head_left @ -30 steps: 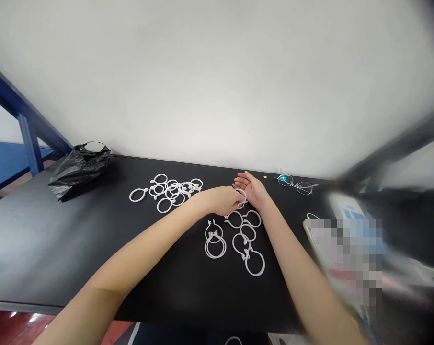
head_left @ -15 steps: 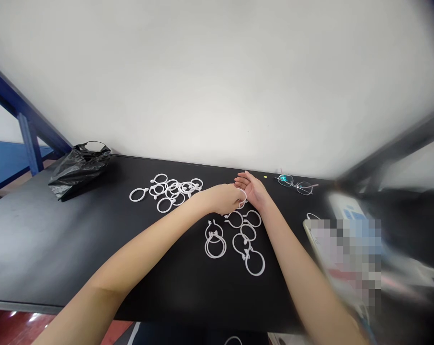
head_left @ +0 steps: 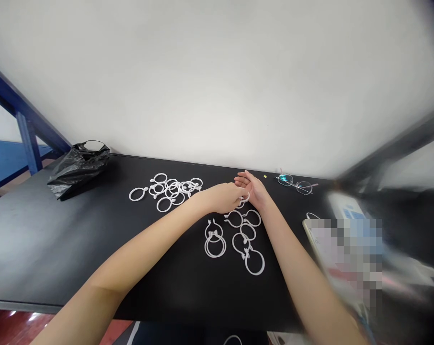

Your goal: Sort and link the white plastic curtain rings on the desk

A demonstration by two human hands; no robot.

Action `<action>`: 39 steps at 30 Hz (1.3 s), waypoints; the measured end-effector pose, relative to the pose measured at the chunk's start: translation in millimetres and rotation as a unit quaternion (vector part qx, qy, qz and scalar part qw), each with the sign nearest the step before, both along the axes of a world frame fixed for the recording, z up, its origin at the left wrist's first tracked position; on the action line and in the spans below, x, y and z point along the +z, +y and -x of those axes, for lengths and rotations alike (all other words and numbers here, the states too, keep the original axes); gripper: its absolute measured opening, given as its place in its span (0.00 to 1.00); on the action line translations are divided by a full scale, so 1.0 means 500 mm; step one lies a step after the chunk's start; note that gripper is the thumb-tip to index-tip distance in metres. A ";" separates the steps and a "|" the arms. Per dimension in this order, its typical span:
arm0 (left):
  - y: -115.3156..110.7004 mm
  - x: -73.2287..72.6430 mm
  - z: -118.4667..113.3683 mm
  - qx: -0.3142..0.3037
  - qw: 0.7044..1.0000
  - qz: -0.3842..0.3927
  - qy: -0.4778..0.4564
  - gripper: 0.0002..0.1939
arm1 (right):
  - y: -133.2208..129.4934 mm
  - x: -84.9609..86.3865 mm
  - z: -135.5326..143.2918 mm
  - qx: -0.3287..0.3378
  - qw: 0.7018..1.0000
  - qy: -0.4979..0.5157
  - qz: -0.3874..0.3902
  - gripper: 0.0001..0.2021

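My left hand (head_left: 227, 197) has its fingers closed on a white ring (head_left: 245, 195) at the middle of the black table. Beside it on the right, my right hand (head_left: 253, 188) is turned palm inward, its fingers extended and slightly curled, with nothing visibly gripped. Several white rings (head_left: 248, 232) lie on the table between my forearms. A small overlapping stack of rings (head_left: 215, 245) is left of those. Farther left, behind my left forearm, is a larger pile of white rings (head_left: 172, 188). My left fingertips are partly hidden.
A black plastic bag (head_left: 81, 165) sits at the back left of the table (head_left: 59, 244). Eyeglasses (head_left: 295, 184) lie at the back right, near a small yellow piece (head_left: 265, 177). A phone-like object (head_left: 312, 235), partly pixelated, is right of my right forearm.
The ring at my left fingertips has tilted and shifted slightly to the right. My hands have otherwise barely moved.
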State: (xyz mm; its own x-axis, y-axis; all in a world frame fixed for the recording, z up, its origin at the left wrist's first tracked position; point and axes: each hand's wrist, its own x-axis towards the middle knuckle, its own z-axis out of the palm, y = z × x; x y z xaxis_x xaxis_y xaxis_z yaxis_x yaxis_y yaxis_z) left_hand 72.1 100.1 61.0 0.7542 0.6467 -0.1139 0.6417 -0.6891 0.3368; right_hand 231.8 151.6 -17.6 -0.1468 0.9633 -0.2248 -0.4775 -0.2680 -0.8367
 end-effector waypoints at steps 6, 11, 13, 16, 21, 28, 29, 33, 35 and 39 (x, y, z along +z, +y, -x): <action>0.000 0.000 0.001 -0.008 0.999 -0.025 -0.020 0.13 | 0.002 -0.003 -0.004 0.009 1.000 -0.005 0.001 0.08; -0.001 0.001 0.001 0.000 0.999 -0.020 -0.028 0.13 | 0.006 -0.008 -0.005 0.009 1.000 -0.006 -0.003 0.09; -0.002 0.002 0.000 0.005 0.999 -0.017 -0.033 0.13 | 0.007 -0.010 -0.005 0.009 1.000 -0.010 -0.001 0.09; -0.002 0.001 -0.001 0.007 0.998 -0.026 -0.050 0.14 | 0.006 -0.009 -0.005 0.009 1.000 -0.022 0.005 0.10; -0.001 -0.004 -0.002 0.037 0.991 -0.046 -0.118 0.10 | 0.001 -0.004 -0.002 0.006 0.999 -0.045 -0.016 0.13; 0.002 -0.008 -0.005 0.061 0.976 -0.074 -0.194 0.02 | -0.005 -0.002 0.001 0.021 0.997 -0.016 -0.074 0.12; 0.002 -0.009 -0.005 0.063 0.973 -0.085 -0.203 0.02 | -0.006 -0.002 0.001 0.020 0.997 -0.015 -0.079 0.12; 0.002 -0.012 -0.005 0.080 0.967 -0.110 -0.214 0.03 | -0.005 -0.004 0.001 0.022 0.997 -0.006 -0.079 0.11; 0.000 -0.009 -0.004 0.087 0.968 -0.107 -0.210 0.04 | -0.003 -0.005 0.001 0.029 0.997 -0.003 -0.078 0.11; -0.005 0.000 -0.004 0.086 0.973 -0.088 -0.195 0.07 | -0.002 -0.005 0.000 0.037 0.996 -0.014 -0.078 0.12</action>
